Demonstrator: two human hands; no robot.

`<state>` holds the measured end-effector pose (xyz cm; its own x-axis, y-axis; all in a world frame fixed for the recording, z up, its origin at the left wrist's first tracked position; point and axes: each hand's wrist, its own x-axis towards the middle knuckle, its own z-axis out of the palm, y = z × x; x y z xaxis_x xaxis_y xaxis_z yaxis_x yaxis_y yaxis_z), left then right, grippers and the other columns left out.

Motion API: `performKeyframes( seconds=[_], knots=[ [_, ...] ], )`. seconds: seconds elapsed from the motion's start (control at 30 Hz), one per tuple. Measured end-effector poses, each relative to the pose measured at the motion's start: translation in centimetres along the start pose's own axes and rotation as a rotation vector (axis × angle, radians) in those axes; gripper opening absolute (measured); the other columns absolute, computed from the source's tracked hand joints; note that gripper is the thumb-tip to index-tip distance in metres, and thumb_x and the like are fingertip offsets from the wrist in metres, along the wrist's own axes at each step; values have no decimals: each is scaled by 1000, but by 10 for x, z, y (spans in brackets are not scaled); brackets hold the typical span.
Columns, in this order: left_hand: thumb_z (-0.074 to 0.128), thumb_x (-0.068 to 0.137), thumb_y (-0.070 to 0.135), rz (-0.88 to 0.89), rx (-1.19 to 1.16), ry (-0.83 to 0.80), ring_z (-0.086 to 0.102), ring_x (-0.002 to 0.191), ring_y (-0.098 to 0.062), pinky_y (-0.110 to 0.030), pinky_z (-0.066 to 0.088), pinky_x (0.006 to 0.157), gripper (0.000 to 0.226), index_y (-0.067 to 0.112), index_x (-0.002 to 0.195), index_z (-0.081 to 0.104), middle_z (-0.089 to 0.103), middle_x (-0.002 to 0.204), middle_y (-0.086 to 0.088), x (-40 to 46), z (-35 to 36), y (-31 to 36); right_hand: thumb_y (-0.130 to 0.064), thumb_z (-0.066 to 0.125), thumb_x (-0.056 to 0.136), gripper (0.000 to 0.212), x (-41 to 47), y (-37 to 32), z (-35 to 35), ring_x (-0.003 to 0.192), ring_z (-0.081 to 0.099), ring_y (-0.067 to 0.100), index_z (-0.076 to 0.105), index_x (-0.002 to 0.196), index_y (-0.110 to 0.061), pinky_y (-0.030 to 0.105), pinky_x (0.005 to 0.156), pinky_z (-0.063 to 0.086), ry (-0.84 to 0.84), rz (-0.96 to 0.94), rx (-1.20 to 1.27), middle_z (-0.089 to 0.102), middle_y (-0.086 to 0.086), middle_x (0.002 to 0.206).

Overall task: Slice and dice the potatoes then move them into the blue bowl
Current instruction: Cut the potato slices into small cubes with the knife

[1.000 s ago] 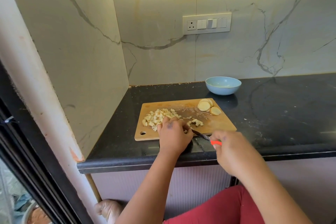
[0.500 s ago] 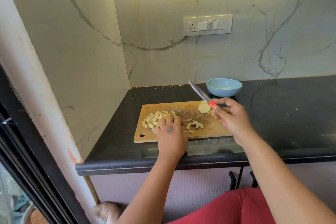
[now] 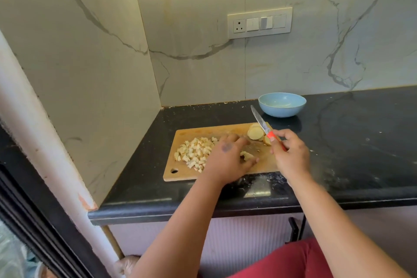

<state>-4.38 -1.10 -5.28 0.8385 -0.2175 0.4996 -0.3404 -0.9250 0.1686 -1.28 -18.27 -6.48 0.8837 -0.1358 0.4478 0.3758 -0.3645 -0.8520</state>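
A wooden cutting board (image 3: 180,171) lies on the black counter. A pile of diced potato (image 3: 194,151) sits on its left half. Several potato slices (image 3: 255,133) lie at the board's far right corner. My left hand (image 3: 228,158) lies flat on the board's middle, fingers reaching toward the slices, with a few small potato pieces (image 3: 246,156) beside its thumb. My right hand (image 3: 290,153) grips the orange handle of a knife (image 3: 261,124), whose blade points up and away over the slices. The blue bowl (image 3: 282,105) stands behind the board, with nothing visible inside.
The marble side wall (image 3: 79,74) closes the counter on the left. A switch panel (image 3: 259,22) hangs on the back wall. The counter's front edge (image 3: 203,207) runs just below the board. To the right of the board stretches dusty black counter (image 3: 361,142).
My right hand lifted the knife from the board's near edge up to the right, over the slices. My left hand slid right from the diced pile toward the board's middle.
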Motion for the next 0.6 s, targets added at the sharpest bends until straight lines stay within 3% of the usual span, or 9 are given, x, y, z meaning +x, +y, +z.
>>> performKeyframes(
  seconds=[0.07, 0.23, 0.47, 0.6],
  knots=[
    [53, 91, 55, 71, 119, -91, 49, 113, -23, -38, 44, 92, 45, 18, 117, 57, 57, 119, -4, 9, 4, 4, -33, 58, 94, 8, 1, 3, 1, 71, 62, 14, 64, 100, -32, 25, 56, 40, 3, -16, -21, 66, -3, 71],
    [39, 100, 44, 35, 309, -207, 49, 116, -30, -40, 39, 95, 39, 15, 122, 52, 55, 126, -10, 29, 5, 3, -30, 57, 94, 8, 2, 4, 1, 70, 61, 16, 64, 99, -30, 25, 56, 41, -32, -30, -34, 66, 0, 67],
    [30, 104, 31, -104, 578, -310, 39, 128, -31, -46, 34, 101, 36, 15, 128, 51, 53, 133, -11, 43, -5, -23, -30, 58, 95, 6, 1, 2, 1, 71, 63, 19, 61, 98, -35, 26, 58, 44, -73, -67, -44, 67, 4, 68],
    [39, 101, 29, -226, 694, -309, 40, 123, -29, -45, 33, 101, 31, 16, 124, 55, 54, 129, -8, 45, -18, -40, -29, 58, 95, 7, -1, 3, 0, 70, 63, 22, 61, 97, -35, 28, 57, 47, -72, -84, -38, 66, 4, 66]
  ],
)
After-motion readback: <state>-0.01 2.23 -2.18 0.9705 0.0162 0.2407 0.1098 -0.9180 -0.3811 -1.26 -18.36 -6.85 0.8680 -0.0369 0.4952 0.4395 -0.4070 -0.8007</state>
